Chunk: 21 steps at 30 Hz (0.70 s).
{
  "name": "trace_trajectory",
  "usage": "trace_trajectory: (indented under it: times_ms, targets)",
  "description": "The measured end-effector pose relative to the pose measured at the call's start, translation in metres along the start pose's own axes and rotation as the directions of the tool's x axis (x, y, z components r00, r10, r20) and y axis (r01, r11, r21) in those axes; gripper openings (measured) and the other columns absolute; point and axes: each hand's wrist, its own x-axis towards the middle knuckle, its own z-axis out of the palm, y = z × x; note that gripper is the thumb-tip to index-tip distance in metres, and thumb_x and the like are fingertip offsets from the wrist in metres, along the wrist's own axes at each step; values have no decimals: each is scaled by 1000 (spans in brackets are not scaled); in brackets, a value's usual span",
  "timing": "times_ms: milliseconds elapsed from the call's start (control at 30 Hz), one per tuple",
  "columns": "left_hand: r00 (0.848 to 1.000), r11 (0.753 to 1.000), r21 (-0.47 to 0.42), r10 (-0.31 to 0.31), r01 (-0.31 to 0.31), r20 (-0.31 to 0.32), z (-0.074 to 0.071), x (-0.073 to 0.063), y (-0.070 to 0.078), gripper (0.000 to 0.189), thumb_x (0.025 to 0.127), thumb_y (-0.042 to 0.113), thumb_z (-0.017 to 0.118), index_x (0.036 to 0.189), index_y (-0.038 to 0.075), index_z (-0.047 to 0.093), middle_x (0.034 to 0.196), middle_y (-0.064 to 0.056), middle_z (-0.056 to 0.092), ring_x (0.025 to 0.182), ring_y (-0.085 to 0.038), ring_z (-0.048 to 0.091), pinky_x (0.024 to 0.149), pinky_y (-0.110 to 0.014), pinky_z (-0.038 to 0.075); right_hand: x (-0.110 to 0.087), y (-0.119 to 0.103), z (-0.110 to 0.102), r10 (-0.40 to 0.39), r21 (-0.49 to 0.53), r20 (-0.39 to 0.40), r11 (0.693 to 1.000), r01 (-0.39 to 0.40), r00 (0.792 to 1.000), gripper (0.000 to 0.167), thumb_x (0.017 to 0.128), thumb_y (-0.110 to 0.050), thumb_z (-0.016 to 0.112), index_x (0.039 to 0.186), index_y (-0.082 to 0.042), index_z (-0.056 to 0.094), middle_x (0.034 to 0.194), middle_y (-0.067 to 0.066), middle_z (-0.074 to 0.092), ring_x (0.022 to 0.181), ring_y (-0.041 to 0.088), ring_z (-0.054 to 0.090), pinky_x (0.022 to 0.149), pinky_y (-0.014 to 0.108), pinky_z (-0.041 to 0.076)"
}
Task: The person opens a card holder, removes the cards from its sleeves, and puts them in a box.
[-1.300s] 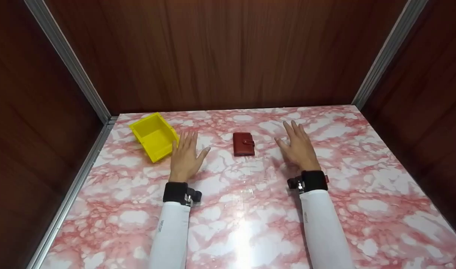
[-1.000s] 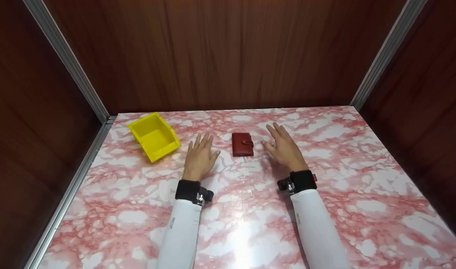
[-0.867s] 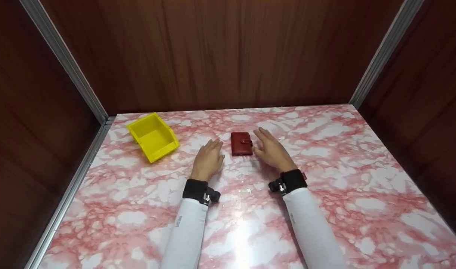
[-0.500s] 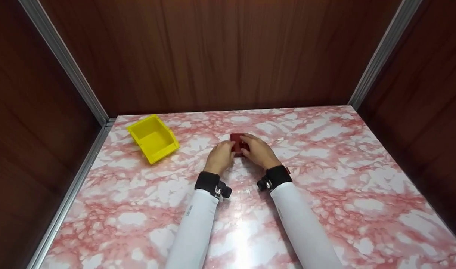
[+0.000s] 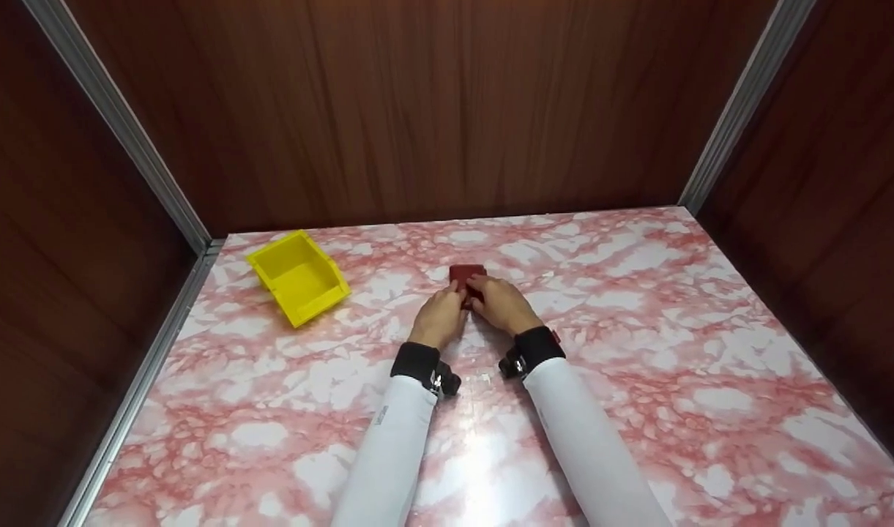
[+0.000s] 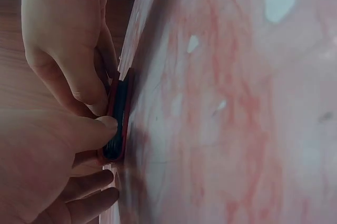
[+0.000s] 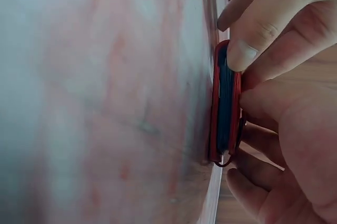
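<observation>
A small red wallet (image 5: 465, 272) with a strap lies on the marbled tabletop, between both hands. My left hand (image 5: 438, 316) holds its left, spine side; in the left wrist view the thumb (image 6: 107, 123) presses on the near edge. From the right, my right hand (image 5: 505, 302) grips the wallet, fingers curled over the front cover by the strap. In the right wrist view, dark blue inner leaves (image 7: 226, 113) show between the red covers. The hands hide most of the front cover and the strap's snap.
A yellow plastic bin (image 5: 306, 287) stands at the back left of the table (image 5: 681, 410), apart from the hands. Dark wood panels (image 5: 432, 110) close off the back and both sides, with metal rails (image 5: 132, 139) at the corners.
Both hands have come inward from either side of the wallet. Their open fingers have closed onto it from left and right. The bin stays where it was.
</observation>
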Motion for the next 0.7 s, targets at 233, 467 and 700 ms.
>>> trace_trajectory:
  times_ms: [233, 467, 700]
  targets:
    - [1000, 999, 40, 7, -6, -24, 11, 5, 1, 39, 106, 10, 57, 142, -3, 68, 159, -23, 59, 146, -34, 61, 119, -46, 53, -1, 0, -3, 11, -6, 14, 1000, -11, 1000, 47, 106, -16, 68, 151, -3, 62, 157, 21, 61, 141, 45, 63, 121, 55, 50]
    - [999, 998, 58, -36, 35, 20, -11, -11, 20, 40, 107, 1, 54, 146, -4, 64, 161, -23, 56, 152, -35, 56, 124, -44, 49, -2, -3, -3, 18, 5, 11, 1000, -18, 1000, 46, 106, -16, 68, 150, -3, 63, 157, 20, 61, 140, 45, 63, 120, 55, 51]
    - [1000, 997, 75, -13, 15, -19, -2, -13, 15, 38, 108, 3, 53, 142, -3, 68, 157, -23, 61, 143, -35, 64, 115, -48, 56, -7, -4, -3, -7, -5, 12, 1000, 7, 1000, 45, 105, -16, 71, 147, -2, 65, 148, 22, 68, 135, 44, 67, 119, 56, 52]
